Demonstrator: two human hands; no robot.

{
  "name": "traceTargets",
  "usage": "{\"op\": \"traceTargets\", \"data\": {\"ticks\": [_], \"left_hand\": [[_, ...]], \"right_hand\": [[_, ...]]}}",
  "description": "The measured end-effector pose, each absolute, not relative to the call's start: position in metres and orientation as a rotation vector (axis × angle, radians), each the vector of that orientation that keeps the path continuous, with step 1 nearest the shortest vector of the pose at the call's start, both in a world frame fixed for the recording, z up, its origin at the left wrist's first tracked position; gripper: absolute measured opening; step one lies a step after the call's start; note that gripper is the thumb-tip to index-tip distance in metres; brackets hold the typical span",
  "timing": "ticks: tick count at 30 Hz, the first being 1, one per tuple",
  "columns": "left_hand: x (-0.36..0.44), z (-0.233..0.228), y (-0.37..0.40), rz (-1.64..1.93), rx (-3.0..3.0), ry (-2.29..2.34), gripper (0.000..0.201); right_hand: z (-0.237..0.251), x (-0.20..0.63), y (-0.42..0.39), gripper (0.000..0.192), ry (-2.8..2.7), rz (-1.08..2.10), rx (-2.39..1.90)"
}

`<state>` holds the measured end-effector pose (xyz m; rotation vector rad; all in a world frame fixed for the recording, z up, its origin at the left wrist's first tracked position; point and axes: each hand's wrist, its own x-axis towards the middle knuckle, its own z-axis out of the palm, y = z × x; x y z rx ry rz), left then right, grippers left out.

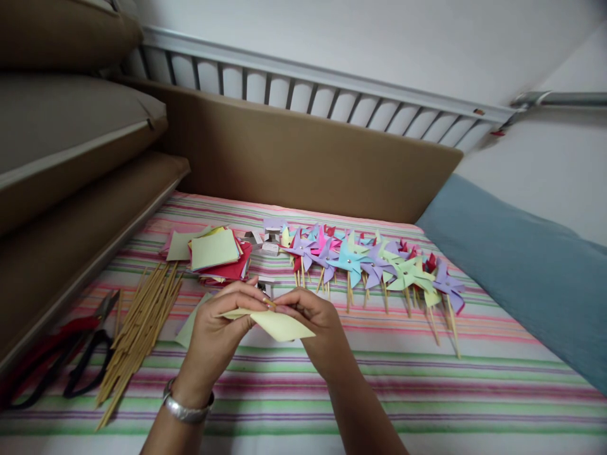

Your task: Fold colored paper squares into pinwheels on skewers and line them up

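My left hand [215, 335] and my right hand [317, 325] together pinch a pale yellow paper square [279, 324] a little above the striped bed sheet [427, 385]. The fingertips of both hands meet at the paper's upper edge, which is folded over. A silver bracelet [187, 407] circles my left wrist. Beyond my hands lies a stack of coloured paper squares [215, 253]. A row of finished paper pinwheels [370, 262] on wooden sticks stretches to the right of it.
A bundle of bamboo skewers [137, 332] lies at the left, with black scissors [88, 351] and a red-handled tool [42, 347] beside it. Brown cushions [71, 126] border the left, a brown board [303, 158] the back, a blue pillow [531, 272] the right.
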<state>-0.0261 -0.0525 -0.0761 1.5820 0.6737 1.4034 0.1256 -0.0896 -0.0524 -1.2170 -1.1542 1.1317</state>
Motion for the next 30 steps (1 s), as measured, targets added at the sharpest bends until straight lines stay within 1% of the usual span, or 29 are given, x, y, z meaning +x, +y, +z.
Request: {"op": "traceTargets", "data": {"ticks": [14,30], "left_hand": [[-0.0265,-0.0750,-0.0531,1.402,1.606,0.669,0.008],[-0.0258,-0.0755,-0.0527,1.396,1.609,0.667,0.011]], "right_hand": [[-0.0544,0.1258,-0.0905,0.009,-1.158,1.140,-1.195],[-0.0617,0.1285,-0.0885,0.011,-1.250,1.017,-1.194]]}}
